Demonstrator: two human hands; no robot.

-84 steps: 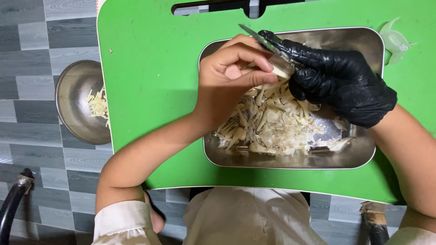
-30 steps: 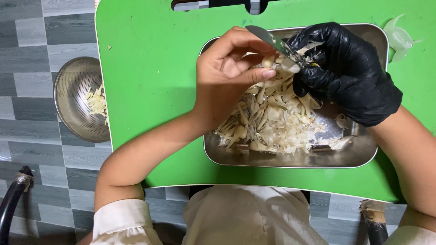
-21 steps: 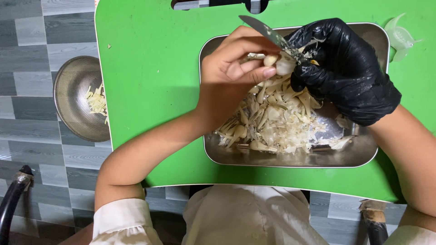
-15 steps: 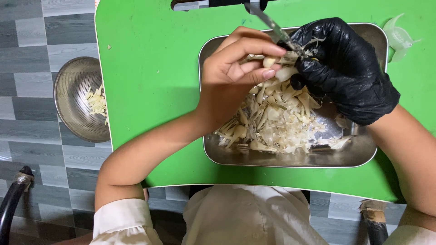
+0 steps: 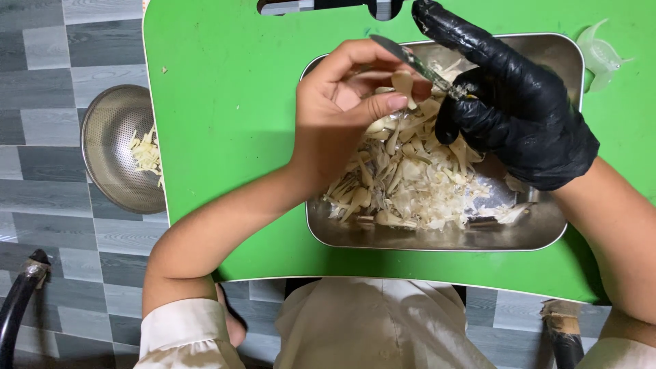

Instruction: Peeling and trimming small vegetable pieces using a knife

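Observation:
My bare left hand (image 5: 345,109) pinches a pale garlic clove (image 5: 403,83) between thumb and fingers over a steel tray (image 5: 547,232). My right hand (image 5: 516,116), in a black glove, grips a small knife (image 5: 410,61) whose blade points up-left across the clove. The tray holds a heap of garlic cloves and papery peels (image 5: 417,181). It rests on a green table top (image 5: 225,102).
A round steel strainer bowl (image 5: 113,160) with a few peeled pieces sits on the grey tiled floor left of the table. A clear plastic scrap (image 5: 601,55) lies at the table's top right. A dark hose end (image 5: 20,294) shows at bottom left.
Both hands stayed over the tray's upper part. The knife blade swung up and back down across the clove, and the gloved index finger has stretched out upward.

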